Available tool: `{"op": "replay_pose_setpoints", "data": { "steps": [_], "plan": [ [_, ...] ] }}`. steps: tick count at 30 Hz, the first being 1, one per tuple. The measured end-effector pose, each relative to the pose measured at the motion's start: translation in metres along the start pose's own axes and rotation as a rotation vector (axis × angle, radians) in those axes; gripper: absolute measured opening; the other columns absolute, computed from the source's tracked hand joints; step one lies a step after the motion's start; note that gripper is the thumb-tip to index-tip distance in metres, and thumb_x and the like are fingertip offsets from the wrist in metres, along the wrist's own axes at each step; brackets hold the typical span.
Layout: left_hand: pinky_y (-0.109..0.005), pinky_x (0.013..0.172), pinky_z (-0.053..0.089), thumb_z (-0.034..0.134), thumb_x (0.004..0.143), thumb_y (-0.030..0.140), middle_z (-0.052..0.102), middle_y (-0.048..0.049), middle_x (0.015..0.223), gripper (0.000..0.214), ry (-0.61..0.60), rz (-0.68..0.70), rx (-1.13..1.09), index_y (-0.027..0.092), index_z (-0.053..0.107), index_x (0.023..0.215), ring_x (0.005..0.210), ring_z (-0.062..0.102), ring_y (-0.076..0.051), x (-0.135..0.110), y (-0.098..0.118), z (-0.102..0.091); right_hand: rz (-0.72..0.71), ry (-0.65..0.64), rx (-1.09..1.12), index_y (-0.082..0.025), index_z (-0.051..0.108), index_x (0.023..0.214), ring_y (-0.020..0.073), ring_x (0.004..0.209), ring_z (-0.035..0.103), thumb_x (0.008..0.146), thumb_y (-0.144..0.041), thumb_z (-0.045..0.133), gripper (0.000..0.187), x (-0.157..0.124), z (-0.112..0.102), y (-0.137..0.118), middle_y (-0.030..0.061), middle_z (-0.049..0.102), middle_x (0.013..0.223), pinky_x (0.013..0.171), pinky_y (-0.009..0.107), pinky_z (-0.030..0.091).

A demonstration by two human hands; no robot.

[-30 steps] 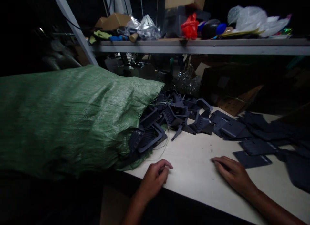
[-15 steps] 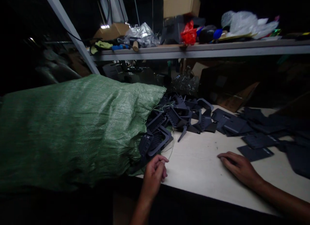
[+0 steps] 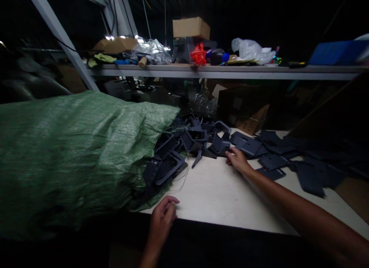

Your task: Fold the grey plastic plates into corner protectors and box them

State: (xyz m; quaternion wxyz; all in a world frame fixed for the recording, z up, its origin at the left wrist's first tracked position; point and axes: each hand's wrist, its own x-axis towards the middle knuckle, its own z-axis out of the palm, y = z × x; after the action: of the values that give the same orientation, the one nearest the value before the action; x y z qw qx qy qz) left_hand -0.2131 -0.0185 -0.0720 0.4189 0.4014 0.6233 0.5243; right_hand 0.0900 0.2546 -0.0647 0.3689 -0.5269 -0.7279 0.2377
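Observation:
My right hand (image 3: 236, 159) reaches over the table to the right end of a pile of dark plastic brackets (image 3: 193, 139). Its thumb and fingers are closed at the near corner of one ribbed bracket (image 3: 218, 145); the fingertips are partly hidden. My left hand (image 3: 165, 213) hovers at the table's front edge, fingers loosely curled with a gap at the thumb, and nothing shows in it. Beyond it, the mouth of a large green woven sack (image 3: 115, 141) lies on its side, with brackets spilling out. Flat dark plates (image 3: 248, 143) lie just right of my right hand.
More flat dark plates (image 3: 311, 175) spread over the right of the pale table (image 3: 210, 191). A shelf (image 3: 230, 71) runs above the back, bearing a cardboard box (image 3: 190, 27), a red bag (image 3: 198, 54) and a blue bin (image 3: 336, 52). A carton (image 3: 245, 110) stands below it.
My right hand has moved forward and left, from the bare tabletop to a bracket at the pile's edge. My left hand stays near the table edge. The view has turned right.

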Motion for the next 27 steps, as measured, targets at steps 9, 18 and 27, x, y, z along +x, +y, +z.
{"op": "replay_pose_setpoints", "data": {
  "steps": [9,18,27],
  "plan": [
    [-0.023,0.052,0.030,0.062,0.088,0.046,0.047,0.0060,0.056,0.028,0.146,0.037,0.110,0.018,0.068,0.092,0.052,0.042,-0.013,-0.010,0.002,0.013,-0.246,-0.144,0.046,-0.017,0.073,0.120,0.0305,0.108,0.070,0.099,-0.042,0.055,0.037,-0.066,0.004,-0.020,0.0138,0.075,0.118,0.096,0.043,0.054],
    [-0.026,0.057,0.037,0.056,0.092,0.050,0.055,0.0015,0.066,0.036,0.009,0.037,0.461,0.018,0.072,0.098,0.061,0.052,-0.018,-0.009,0.044,0.045,-0.341,-0.142,0.194,-0.019,0.074,0.108,0.0219,0.080,0.068,0.101,-0.043,0.059,0.030,-0.107,-0.034,-0.039,0.0088,0.074,0.095,0.074,0.032,0.052],
    [-0.043,0.111,0.047,0.087,0.072,0.042,0.069,-0.0084,0.138,0.075,-0.290,0.165,0.662,0.034,0.064,0.143,0.127,0.062,-0.035,-0.019,0.105,0.095,0.186,-0.436,0.980,-0.017,0.065,0.090,0.0081,0.049,0.043,0.092,-0.062,0.068,0.045,-0.139,-0.075,-0.093,-0.0038,0.055,0.068,0.044,0.021,0.032]
  ]
}}
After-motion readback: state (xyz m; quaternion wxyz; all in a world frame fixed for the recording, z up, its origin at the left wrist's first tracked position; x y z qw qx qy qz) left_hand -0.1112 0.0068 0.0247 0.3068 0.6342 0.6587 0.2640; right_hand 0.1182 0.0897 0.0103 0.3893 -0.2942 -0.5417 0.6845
